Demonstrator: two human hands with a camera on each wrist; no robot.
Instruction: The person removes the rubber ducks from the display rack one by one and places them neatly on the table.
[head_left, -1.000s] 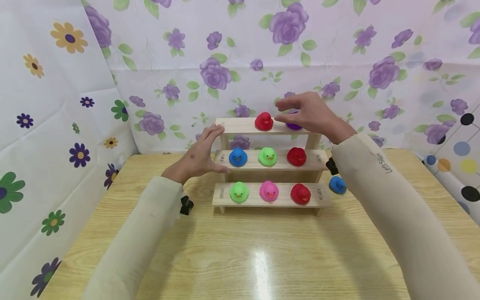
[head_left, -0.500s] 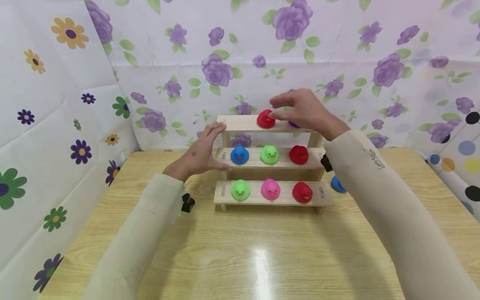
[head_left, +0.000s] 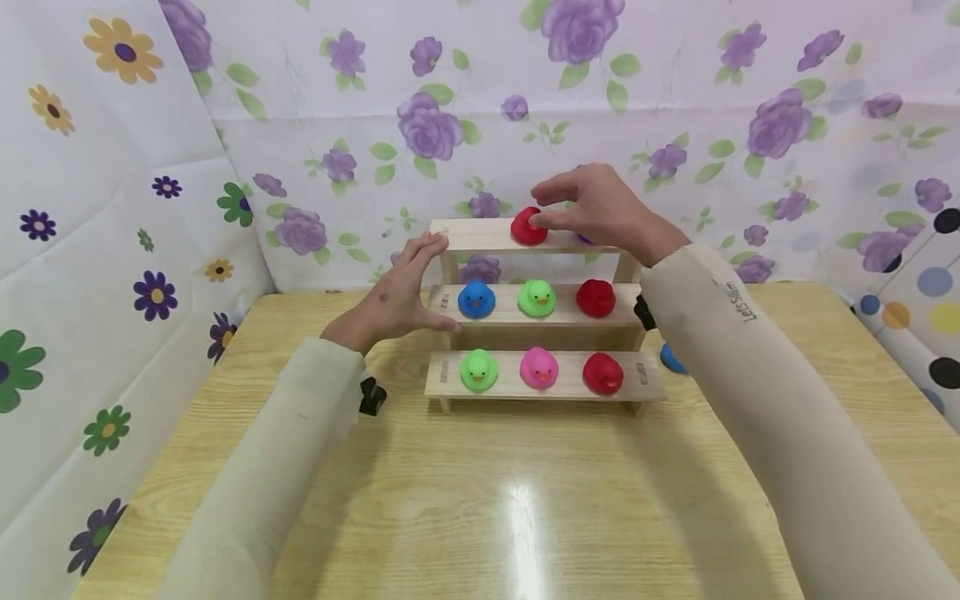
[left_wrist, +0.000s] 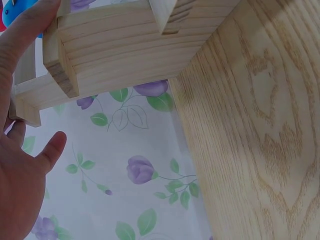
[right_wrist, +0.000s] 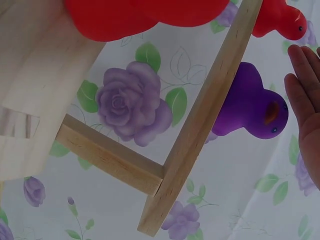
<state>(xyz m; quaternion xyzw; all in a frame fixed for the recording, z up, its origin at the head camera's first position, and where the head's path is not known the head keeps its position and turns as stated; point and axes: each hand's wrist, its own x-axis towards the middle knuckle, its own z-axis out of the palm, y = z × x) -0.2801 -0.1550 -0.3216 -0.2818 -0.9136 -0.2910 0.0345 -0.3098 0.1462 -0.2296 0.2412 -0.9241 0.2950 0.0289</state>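
A three-step wooden rack carries small rubber ducks. On its top step are a red duck and a purple duck, the latter mostly behind my right hand in the head view. That hand has thumb and fingers spread apart around the red duck's right side, the thumb overlapping its front; nothing is gripped. My left hand rests against the rack's left end, fingertips on the top step's corner and thumb by the middle step.
The middle step holds a blue duck, a green duck and a red duck. Below sit green, pink and red ducks. Another blue duck lies right of the rack, partly behind the right sleeve.
My right hand has shifted left from over the purple duck to the red duck on the top step. My left hand keeps its place at the rack; the head view has tilted slightly.
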